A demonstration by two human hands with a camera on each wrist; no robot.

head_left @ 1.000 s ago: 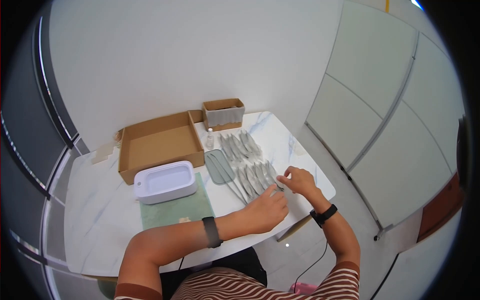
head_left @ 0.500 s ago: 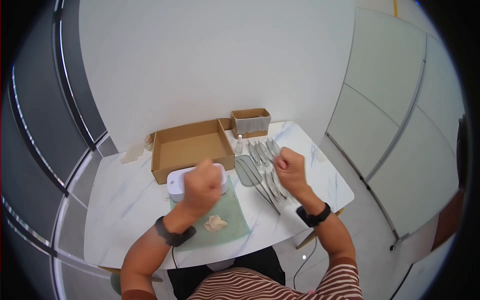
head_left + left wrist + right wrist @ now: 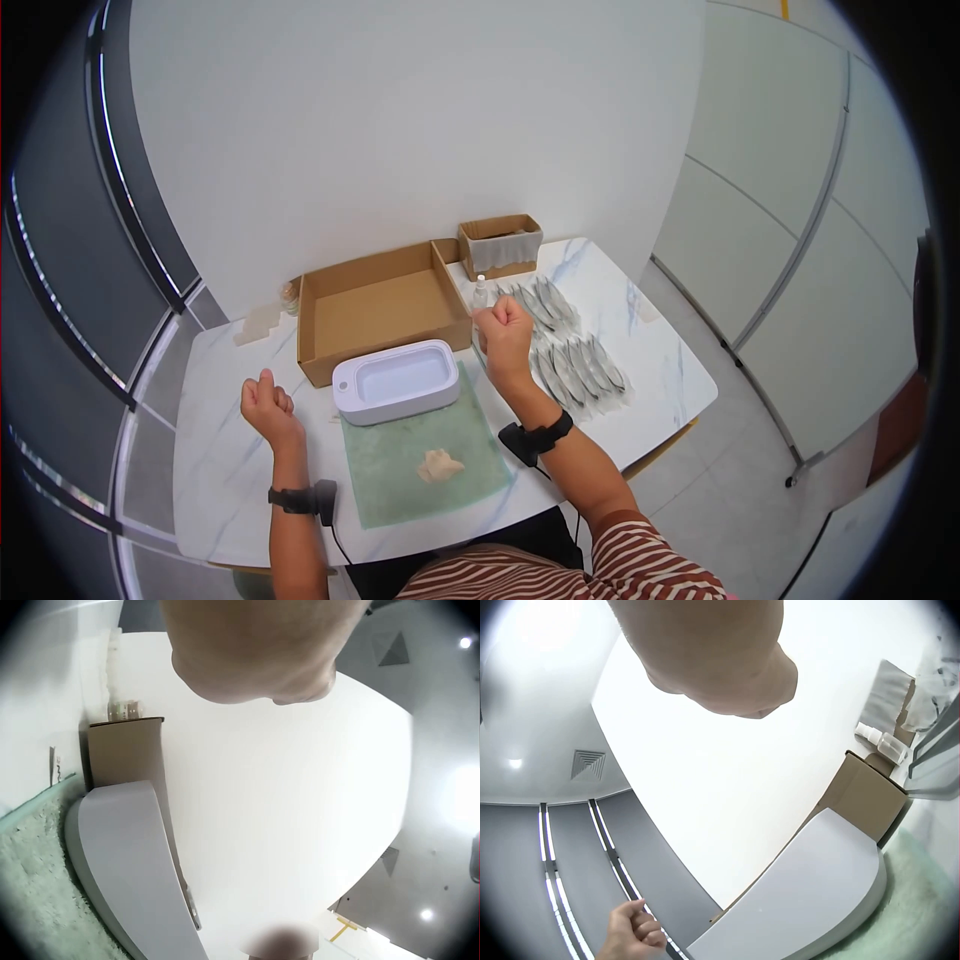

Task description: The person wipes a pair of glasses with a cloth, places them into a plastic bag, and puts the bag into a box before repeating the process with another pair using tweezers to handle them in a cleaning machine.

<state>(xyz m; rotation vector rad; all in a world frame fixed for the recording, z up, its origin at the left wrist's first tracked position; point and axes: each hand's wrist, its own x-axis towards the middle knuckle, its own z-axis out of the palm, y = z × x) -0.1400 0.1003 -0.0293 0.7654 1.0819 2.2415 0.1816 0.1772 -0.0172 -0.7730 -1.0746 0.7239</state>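
Note:
My left hand is raised over the left part of the table, its fingers curled into a fist and nothing showing in it. The right wrist view also catches this curled left hand. In front of the cardboard tray's right side, my right hand is held up as a fist, likewise with nothing visible inside. Between the two hands sits a white ultrasonic-cleaner-like tub, on the back of a green cloth. A crumpled beige cloth lies on that green cloth.
Behind the tub is a shallow cardboard tray. A smaller cardboard box with a grey liner stands at the back, near a small clear bottle. Two rows of bagged, curved metal tools lie on the right. My right hand largely hides a grey tray.
Both hands have left the bagged tools and risen as fists. The left has swung far left past the tub; the right has moved left, over the grey tray. The head view has shifted.

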